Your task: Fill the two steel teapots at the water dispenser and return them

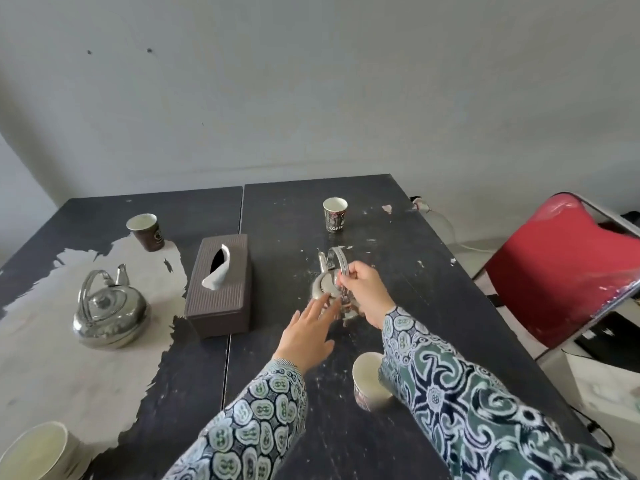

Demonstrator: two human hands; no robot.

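Note:
Two steel teapots stand on a worn dark table [433, 289]. The larger teapot [110, 315] sits at the left on a patch of bare wood, its handle upright and nobody touching it. The smaller teapot [327, 285] is near the table's middle, spout pointing away from me. My right hand [363, 289] grips its arched handle from the right. My left hand [306, 336] reaches in with straight fingers, the fingertips at the pot's near side. No water dispenser is in view.
A brown tissue box [221, 289] stands between the teapots. Paper cups stand at the back left [145, 232], back middle [335, 214], under my right forearm [369, 381] and in the bottom left corner [38, 452]. A red chair [568, 268] stands to the right.

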